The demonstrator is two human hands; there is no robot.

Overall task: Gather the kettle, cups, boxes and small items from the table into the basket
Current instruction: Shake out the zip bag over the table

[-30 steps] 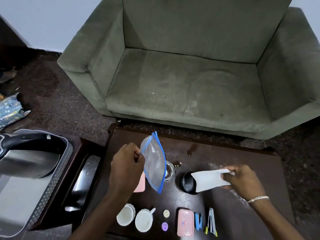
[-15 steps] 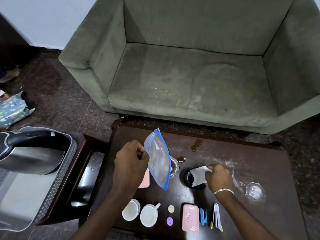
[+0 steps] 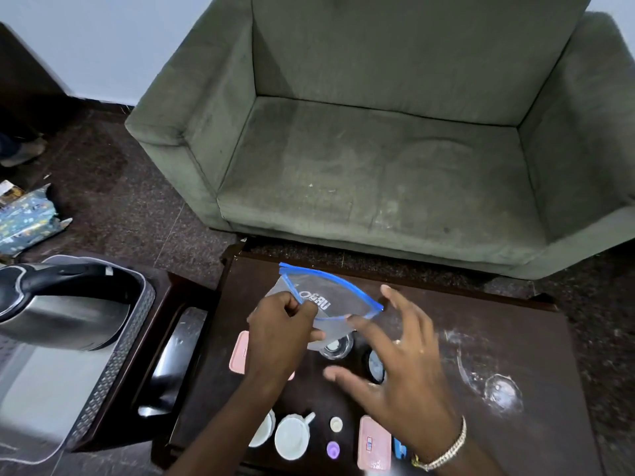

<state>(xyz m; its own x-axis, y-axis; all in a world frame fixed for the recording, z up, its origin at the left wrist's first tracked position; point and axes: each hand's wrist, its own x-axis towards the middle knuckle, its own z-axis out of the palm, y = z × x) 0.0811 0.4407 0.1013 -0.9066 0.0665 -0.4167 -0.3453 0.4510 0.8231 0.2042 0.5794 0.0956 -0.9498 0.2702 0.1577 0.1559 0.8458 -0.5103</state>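
My left hand [image 3: 281, 331] pinches the left corner of a clear zip bag [image 3: 330, 298] with a blue seal, held above the dark table [image 3: 481, 324]. Beside it, my right hand [image 3: 395, 362] has its fingers spread, and the index fingertip touches the bag's right lower edge. The steel kettle [image 3: 62, 310] lies in the grey basket [image 3: 113, 365] at the left. Two white cups [image 3: 292, 438] stand at the table's near edge, next to a cream disc [image 3: 336, 424], a purple disc [image 3: 332, 450] and a pink box [image 3: 374, 443]. Another pink box [image 3: 238, 352] is partly hidden by my left wrist.
A small glass jar [image 3: 335, 347] and a black round container [image 3: 374, 365] stand under the bag. A wet patch [image 3: 501, 393] marks the table's right side. A green sofa [image 3: 378, 166] stands close behind the table. A patterned packet [image 3: 24, 218] lies on the floor at left.
My right hand let go of the white paper at the black container and rose to the bag's right edge. The bag swung from hanging upright to spread sideways.
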